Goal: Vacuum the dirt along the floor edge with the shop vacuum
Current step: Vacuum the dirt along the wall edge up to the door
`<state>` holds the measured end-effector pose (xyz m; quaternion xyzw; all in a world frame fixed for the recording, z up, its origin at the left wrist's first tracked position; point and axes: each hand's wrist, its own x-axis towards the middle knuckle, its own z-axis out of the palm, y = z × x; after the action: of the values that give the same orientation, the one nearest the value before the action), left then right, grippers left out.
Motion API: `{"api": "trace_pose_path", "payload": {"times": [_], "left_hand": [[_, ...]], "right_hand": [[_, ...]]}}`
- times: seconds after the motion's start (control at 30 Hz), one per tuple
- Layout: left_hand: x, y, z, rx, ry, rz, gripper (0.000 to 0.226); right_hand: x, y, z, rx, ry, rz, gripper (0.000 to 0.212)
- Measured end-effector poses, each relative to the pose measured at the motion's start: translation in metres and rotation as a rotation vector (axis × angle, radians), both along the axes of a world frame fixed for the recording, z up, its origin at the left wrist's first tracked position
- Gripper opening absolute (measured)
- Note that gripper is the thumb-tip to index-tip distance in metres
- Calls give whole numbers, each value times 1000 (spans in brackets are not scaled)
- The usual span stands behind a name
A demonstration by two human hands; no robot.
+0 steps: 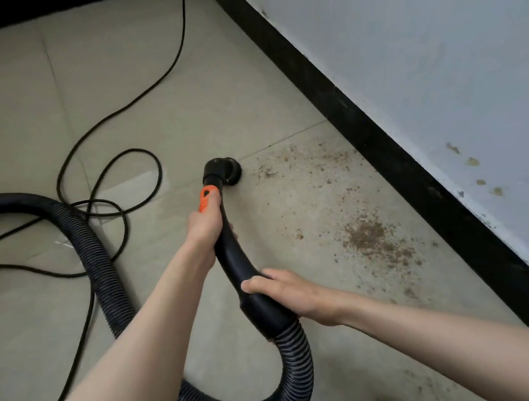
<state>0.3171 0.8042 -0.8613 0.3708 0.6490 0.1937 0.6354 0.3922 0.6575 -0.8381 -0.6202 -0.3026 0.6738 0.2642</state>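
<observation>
Both my hands are on the vacuum wand (pixel 229 253). My left hand (pixel 205 226) grips it high up, just below the orange collar (pixel 208 197), fingers curled round the tube. My right hand (pixel 285 291) grips the lower cuff where the ribbed hose (pixel 293 360) joins, thumb across the top and fingers wrapped under. The round brush nozzle (pixel 225 170) sits on the floor (pixel 182 111) at the near edge of the dirt (pixel 368 238).

The dirt lies scattered between the nozzle and the black baseboard (pixel 400 166), densest in a patch close to the baseboard, with more trailing toward me along the wall (pixel 437 51). Most looks uncollected.

Risks as I judge them: the power cord (pixel 108 184) loops loosely on the floor just left of the nozzle, so a backward pull could drag it in or snag it. The hose curls tightly under my right arm and may kink or tug back on a long reach. Sweeping fast could scatter crumbs against the baseboard rather than lift them.
</observation>
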Motion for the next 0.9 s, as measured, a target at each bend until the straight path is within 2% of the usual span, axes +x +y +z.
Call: {"api": "trace_pose_path", "payload": {"times": [0.13, 0.2, 0.47, 0.7, 0.9], "left_hand": [[4, -7, 3, 12, 12, 13, 49], [5, -7, 4, 19, 19, -2, 50], [17, -5, 5, 11, -24, -57, 46], [32, 2, 4, 27, 37, -103, 47], [58, 2, 3, 15, 32, -163, 47]], "right_hand": [[9, -7, 2, -56, 134, -45, 21], [9, -7, 1, -51, 139, -62, 21], [0, -4, -11, 34, -24, -187, 39], [7, 5, -13, 28, -140, -240, 63], [30, 2, -20, 50, -202, -272, 66]]}}
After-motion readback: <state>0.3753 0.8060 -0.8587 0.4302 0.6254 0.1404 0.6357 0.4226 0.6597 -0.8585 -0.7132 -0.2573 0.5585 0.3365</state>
